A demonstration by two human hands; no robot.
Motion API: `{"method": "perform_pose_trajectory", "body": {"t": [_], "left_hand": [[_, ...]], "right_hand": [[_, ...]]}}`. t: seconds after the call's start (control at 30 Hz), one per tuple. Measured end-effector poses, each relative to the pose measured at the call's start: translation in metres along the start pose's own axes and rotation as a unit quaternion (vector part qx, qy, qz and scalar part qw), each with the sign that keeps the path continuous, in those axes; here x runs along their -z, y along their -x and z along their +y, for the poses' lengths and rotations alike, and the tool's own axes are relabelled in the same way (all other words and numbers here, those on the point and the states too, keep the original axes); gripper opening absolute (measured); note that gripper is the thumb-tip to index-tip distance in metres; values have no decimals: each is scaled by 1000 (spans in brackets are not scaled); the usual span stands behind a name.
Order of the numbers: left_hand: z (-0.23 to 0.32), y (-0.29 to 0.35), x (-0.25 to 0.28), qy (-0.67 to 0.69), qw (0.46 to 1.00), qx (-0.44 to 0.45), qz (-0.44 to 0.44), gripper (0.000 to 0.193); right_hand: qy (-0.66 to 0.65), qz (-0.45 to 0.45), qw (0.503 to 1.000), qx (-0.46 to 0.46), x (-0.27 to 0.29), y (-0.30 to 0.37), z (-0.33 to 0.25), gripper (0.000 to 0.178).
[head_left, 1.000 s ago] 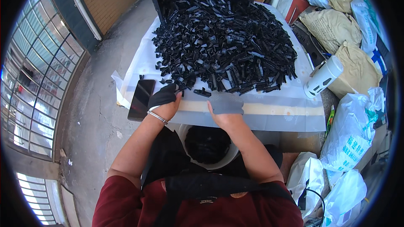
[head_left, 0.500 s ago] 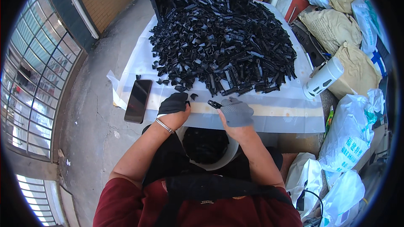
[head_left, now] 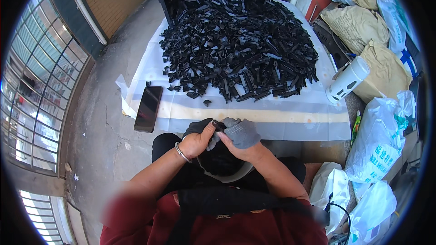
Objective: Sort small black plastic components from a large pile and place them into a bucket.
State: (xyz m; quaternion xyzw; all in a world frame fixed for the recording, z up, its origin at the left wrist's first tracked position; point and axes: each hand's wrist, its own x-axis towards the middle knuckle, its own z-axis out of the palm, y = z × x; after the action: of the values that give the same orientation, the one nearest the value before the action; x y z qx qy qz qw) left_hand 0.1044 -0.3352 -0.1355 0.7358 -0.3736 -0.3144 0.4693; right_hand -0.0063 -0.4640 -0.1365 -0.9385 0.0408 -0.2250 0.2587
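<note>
My two gloved hands meet over the table's near edge. My left hand [head_left: 200,137], in a dark glove with the thumb bare, closes on one side of a small black plastic piece [head_left: 218,126]. On its other side my right hand [head_left: 241,134], in a grey dotted glove, pinches the same piece. Fingers cover most of it, so whether it is one part or two joined cannot be made out. Beyond lies a big heap of black plastic pieces [head_left: 240,50], some curved clips, some long strips. A pale bucket [head_left: 234,177] with dark contents stands between my legs, below my hands.
A phone [head_left: 148,109] lies on the white-covered table [head_left: 290,117] at the left, and a loose black clip [head_left: 207,103] lies before the heap. On the right are a white tumbler [head_left: 349,80] and several stuffed sacks [head_left: 377,140]. A barred window [head_left: 41,77] is far left.
Both hands have come together and drawn nearer to me, off the tabletop. The black piece from my right hand is now held between them. A loose clip near the heap is uncovered.
</note>
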Motion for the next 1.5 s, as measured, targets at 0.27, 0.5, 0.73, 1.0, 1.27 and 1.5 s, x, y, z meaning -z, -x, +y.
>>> {"method": "perform_pose_trajectory", "body": {"t": [0.27, 0.5, 0.73, 1.0, 1.27, 1.5], "left_hand": [[-2, -3, 6, 15, 997, -46, 64, 39], [5, -13, 9, -68, 992, -88, 57, 36], [28, -76, 5, -220, 948, -225, 56, 30], [32, -96, 39, -245, 949, -145, 133, 32], [-23, -53, 42, -448, 852, -253, 101, 31], [-22, -62, 26, -468, 849, -221, 104, 20]], "right_hand": [[34, -17, 999, -8, 20, 3, 3, 26], [106, -16, 994, 8, 21, 1, -1, 22], [114, 158, 978, 80, 2, -33, 37, 13], [-16, 132, 990, -55, 27, -28, 49, 24], [58, -117, 990, -45, 38, 9, 31, 35], [80, -20, 975, -206, 62, 17, 60, 32]]}}
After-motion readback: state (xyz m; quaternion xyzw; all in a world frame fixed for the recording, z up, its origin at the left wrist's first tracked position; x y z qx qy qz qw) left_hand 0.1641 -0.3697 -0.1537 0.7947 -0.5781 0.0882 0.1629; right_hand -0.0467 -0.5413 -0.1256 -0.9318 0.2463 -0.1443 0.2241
